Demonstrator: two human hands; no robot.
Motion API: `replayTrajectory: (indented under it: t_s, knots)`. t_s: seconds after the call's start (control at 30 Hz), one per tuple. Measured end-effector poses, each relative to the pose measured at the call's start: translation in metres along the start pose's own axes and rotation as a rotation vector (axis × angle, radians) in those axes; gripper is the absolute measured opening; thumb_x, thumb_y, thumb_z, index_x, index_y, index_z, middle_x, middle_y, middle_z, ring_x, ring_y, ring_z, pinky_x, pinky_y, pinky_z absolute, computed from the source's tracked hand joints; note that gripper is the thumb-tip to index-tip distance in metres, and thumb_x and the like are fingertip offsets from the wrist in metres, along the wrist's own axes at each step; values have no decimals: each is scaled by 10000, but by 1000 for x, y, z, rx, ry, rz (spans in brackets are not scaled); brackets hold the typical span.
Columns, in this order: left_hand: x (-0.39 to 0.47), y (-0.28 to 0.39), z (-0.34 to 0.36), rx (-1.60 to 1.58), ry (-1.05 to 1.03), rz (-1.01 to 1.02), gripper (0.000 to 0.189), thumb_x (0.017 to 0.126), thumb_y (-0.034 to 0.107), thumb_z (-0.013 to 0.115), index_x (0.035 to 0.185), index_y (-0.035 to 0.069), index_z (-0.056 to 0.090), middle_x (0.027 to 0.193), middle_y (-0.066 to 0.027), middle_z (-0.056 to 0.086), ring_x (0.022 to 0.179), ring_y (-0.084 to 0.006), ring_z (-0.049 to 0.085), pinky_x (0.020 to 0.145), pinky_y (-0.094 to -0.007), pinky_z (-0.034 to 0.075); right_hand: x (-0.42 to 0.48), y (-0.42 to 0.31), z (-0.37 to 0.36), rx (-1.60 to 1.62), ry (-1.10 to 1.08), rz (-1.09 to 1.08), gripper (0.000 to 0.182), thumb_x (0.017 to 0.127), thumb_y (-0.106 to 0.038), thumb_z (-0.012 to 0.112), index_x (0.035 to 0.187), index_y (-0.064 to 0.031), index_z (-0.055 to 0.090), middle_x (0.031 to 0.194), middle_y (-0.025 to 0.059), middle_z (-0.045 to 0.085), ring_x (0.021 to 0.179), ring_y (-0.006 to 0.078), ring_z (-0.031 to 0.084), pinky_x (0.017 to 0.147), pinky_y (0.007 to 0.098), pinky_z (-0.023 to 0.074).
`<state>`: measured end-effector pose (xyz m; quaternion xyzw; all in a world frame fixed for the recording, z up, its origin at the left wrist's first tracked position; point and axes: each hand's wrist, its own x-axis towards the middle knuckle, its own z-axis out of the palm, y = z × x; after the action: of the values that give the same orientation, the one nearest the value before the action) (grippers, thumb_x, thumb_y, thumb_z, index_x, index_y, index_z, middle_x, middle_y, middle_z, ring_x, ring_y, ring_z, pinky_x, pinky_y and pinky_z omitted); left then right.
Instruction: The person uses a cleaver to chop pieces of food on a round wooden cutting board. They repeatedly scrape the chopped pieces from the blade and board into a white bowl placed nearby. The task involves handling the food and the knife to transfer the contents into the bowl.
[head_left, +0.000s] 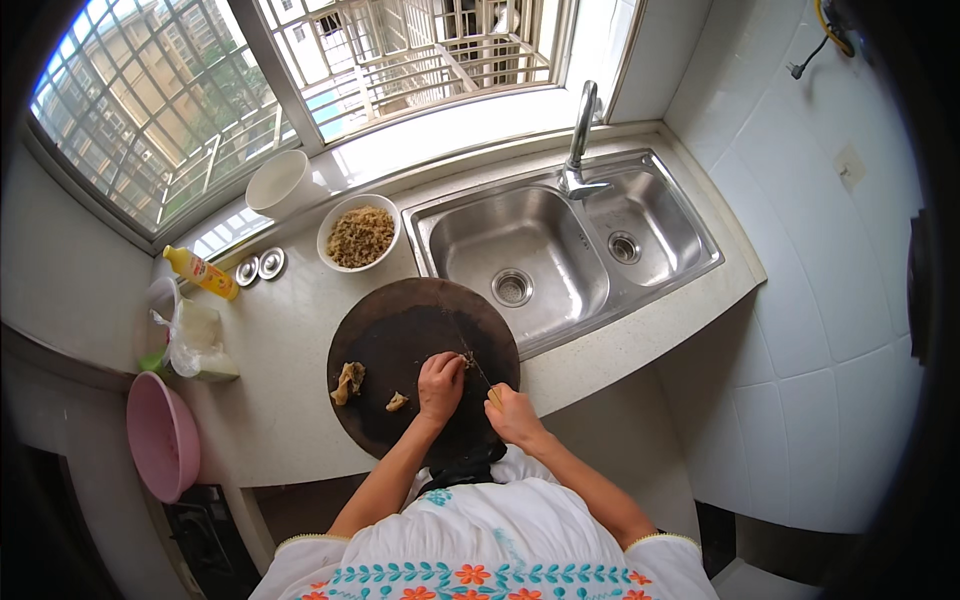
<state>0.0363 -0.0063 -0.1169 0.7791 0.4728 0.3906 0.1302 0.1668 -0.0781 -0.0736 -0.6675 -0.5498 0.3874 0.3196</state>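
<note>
My right hand (514, 417) is closed around the light handle of a kitchen knife (493, 396), whose thin blade points away from me over a round, dark chopping board (420, 315). Just left of the blade, my left hand (441, 384) rests with curled fingers against a small heap of chopped food (469, 361). Whether those fingers pinch a piece is hidden. A larger brownish, wrinkled piece of food (348, 382) lies near the board's left edge. A smaller piece (397, 402) sits between it and my left wrist.
Behind the board stands a white bowl (360, 232) of chopped brown food. A double steel sink (517, 240) with a faucet (577, 150) is at right. Leftward are a yellow bottle (201, 273), two sink strainers (259, 266), a plastic bag (198, 337) and a pink basin (161, 439).
</note>
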Motion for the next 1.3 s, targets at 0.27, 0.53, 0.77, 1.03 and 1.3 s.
replayTrajectory:
  t_s: [0.27, 0.53, 0.77, 1.03, 1.3]
  knots:
    - [-2, -2, 1, 42, -23, 22, 134, 616, -7, 589, 748, 18, 584, 818, -85, 566, 808, -276, 533, 699, -348, 442, 1, -2, -3, -146, -154, 9, 196, 734, -127, 527, 825, 42, 484, 704, 260, 559, 687, 407, 554, 617, 447, 445]
    - [-4, -2, -1, -26, -73, -24, 112, 643, 6, 583, 754, 11, 595, 843, -92, 559, 828, -269, 524, 725, -353, 430, 9, -7, 21, -134, -30, 38, 219, 734, -124, 538, 872, 41, 495, 724, 247, 565, 695, 392, 560, 614, 422, 449]
    - [4, 10, -22, -122, -118, -10, 187, 660, 32, 622, 840, 7, 580, 912, -120, 556, 869, -290, 527, 738, -346, 444, 8, -2, 2, 23, -20, 20, 248, 742, -161, 551, 898, 27, 510, 757, 240, 570, 729, 391, 557, 621, 412, 452]
    - [-7, -3, -5, -1, -76, 16, 171, 629, -17, 591, 796, 4, 566, 890, -115, 557, 879, -295, 524, 746, -356, 445, -3, 1, -3, -131, -137, -20, 190, 736, -126, 519, 826, 33, 466, 685, 261, 559, 689, 421, 549, 626, 472, 440]
    - [-9, -4, 1, -5, -43, -8, 169, 591, -35, 564, 753, 8, 583, 845, -95, 573, 857, -282, 532, 744, -357, 445, 1, -8, 12, -227, -132, -1, 185, 719, -96, 528, 820, 29, 436, 681, 264, 561, 664, 411, 561, 594, 471, 456]
